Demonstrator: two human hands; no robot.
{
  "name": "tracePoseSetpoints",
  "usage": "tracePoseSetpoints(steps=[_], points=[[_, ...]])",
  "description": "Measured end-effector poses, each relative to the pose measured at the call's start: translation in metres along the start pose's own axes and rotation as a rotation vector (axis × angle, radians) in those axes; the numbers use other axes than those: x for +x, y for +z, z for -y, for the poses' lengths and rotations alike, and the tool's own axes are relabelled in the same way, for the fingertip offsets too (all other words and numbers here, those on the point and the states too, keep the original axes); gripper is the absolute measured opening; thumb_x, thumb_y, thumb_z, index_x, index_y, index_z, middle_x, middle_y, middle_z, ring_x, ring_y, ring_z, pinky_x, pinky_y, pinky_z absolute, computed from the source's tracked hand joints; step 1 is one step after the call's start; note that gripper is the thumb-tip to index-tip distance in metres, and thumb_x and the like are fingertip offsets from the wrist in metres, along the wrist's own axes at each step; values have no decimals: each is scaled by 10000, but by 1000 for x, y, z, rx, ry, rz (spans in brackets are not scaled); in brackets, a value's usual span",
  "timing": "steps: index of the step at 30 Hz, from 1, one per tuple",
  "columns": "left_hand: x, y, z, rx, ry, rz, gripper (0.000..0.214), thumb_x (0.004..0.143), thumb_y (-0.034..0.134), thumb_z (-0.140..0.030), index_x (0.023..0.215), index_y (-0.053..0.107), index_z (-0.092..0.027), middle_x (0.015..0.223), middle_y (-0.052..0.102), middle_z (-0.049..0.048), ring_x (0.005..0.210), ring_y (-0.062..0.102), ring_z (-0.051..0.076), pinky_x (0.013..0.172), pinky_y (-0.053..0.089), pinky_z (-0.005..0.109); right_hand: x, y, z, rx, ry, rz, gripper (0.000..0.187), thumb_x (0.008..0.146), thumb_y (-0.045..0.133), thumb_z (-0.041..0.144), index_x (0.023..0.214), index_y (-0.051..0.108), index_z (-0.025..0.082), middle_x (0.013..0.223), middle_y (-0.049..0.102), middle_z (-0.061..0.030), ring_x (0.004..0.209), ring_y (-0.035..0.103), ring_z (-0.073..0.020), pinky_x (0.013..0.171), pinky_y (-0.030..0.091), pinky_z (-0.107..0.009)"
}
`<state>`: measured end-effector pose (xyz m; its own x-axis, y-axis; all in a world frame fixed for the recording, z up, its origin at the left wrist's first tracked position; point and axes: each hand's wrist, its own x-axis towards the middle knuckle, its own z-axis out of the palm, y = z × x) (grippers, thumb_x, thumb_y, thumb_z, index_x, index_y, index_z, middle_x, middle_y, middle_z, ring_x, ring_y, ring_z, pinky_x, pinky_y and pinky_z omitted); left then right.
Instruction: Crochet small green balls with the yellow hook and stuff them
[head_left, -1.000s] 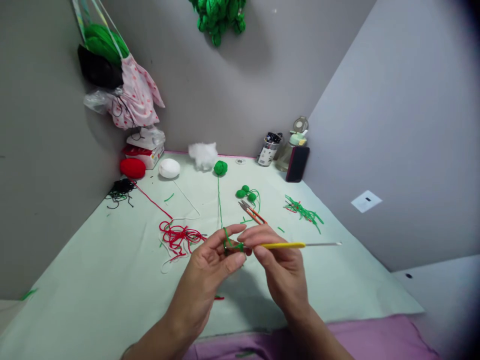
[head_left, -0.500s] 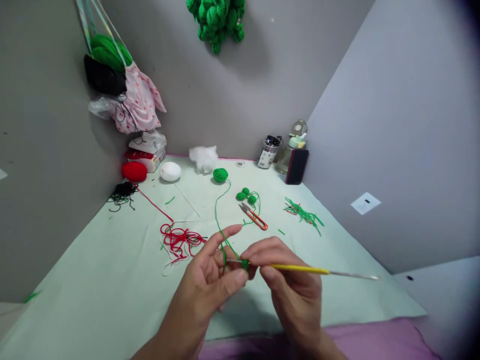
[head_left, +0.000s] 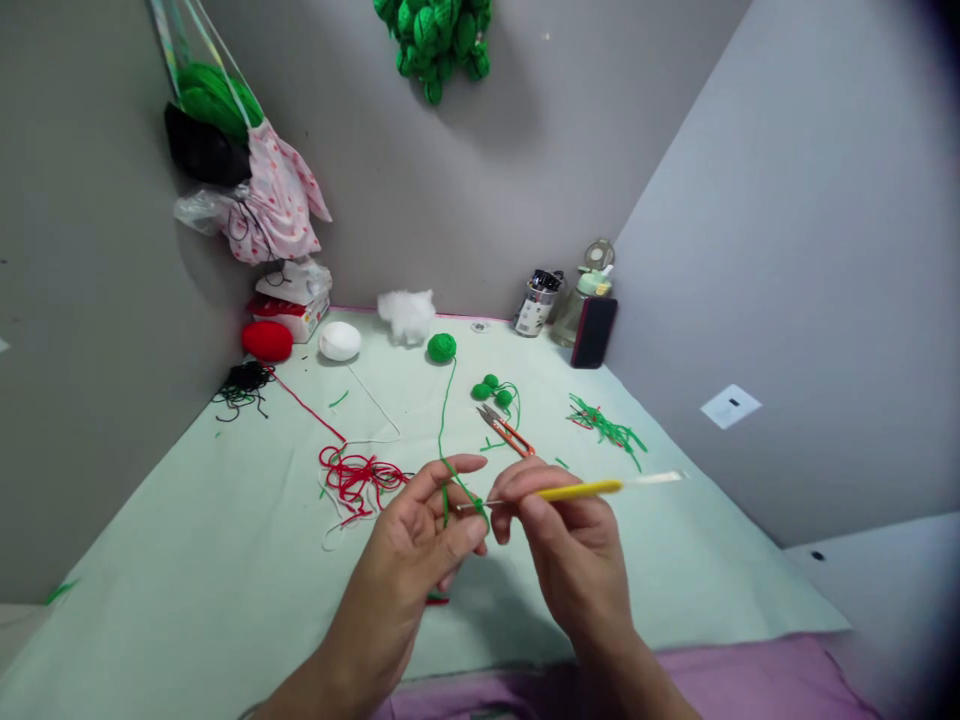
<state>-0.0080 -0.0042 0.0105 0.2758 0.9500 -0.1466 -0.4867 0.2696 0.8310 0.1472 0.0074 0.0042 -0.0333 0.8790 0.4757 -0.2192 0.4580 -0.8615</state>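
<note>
My left hand is closed in a pinch on a small green crochet piece, with green yarn looped over its forefinger. That strand runs back across the table to a green yarn ball. My right hand grips a yellow-handled crochet hook; the hook's metal tip sits at the green piece between my two hands, and its far end points right. Both hands hover above the pale green table cover.
Orange thread snips and three small green crocheted balls lie just beyond my hands. Red yarn tangle, green yarn scraps, red ball, white ball, stuffing, a cup, bottle and phone stand at the back.
My hands rose slightly and the hook's far end swung upward from its lower tilt. The green yarn ball shifted a little and the strand to it straightened.
</note>
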Motion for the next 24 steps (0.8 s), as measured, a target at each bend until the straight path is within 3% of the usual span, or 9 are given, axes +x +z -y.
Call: tracePoseSetpoints(steps=[4, 8, 11, 15, 18, 21, 24], points=[[1, -2, 4, 44, 18, -5, 426, 808, 846, -367, 1205, 742, -254, 869, 629, 21, 755, 508, 142, 536, 314, 234, -3, 1, 1, -247, -180, 33, 163, 1004, 657, 219, 1030, 811, 265, 963, 795, -66, 929, 726, -208, 755, 603, -335], [2, -5, 2, 56, 49, -58, 403, 821, 843, -368, 1199, 762, -255, 842, 590, 5, 734, 481, 128, 571, 350, 228, -4, 1, 0, -270, -181, -15, 175, 1002, 654, 191, 1051, 797, 282, 942, 789, -44, 817, 707, -183, 671, 581, -308], [3, -4, 1, 56, 66, -77, 405, 821, 853, -376, 1197, 776, -248, 837, 587, -8, 655, 433, 91, 571, 355, 215, -6, 1, -3, -318, -210, 3, 227, 999, 639, 139, 1098, 780, 287, 936, 777, -36, 842, 707, -180, 708, 590, -312], [6, -1, 3, -29, 65, -105, 411, 793, 890, -329, 1178, 782, -232, 744, 566, -45, 587, 386, 54, 546, 332, 175, -12, 3, -8, -603, -377, 75, 375, 959, 641, 34, 1228, 757, 268, 1056, 756, -75, 951, 720, -190, 778, 603, -315], [6, 0, 5, -179, -33, -87, 500, 761, 919, -280, 1230, 761, -208, 644, 529, -79, 538, 327, 32, 553, 336, 144, -15, 2, -11, -704, -477, 93, 426, 946, 641, 11, 1290, 737, 244, 1125, 732, -101, 1007, 711, -199, 795, 601, -312], [7, -3, 5, -276, -130, -29, 501, 772, 910, -249, 1245, 761, -181, 537, 464, -108, 505, 301, 28, 670, 449, 159, -13, 0, -11, -533, -369, 54, 363, 967, 607, 17, 1204, 756, 248, 1024, 731, -65, 926, 700, -170, 766, 585, -293], [9, -8, 4, -303, -136, -24, 436, 794, 887, -231, 1215, 783, -178, 523, 439, -123, 482, 278, 21, 833, 530, 240, -9, -5, -10, -328, -216, -42, 246, 1003, 607, 102, 1089, 777, 257, 923, 724, -31, 823, 663, -147, 741, 553, -290]])
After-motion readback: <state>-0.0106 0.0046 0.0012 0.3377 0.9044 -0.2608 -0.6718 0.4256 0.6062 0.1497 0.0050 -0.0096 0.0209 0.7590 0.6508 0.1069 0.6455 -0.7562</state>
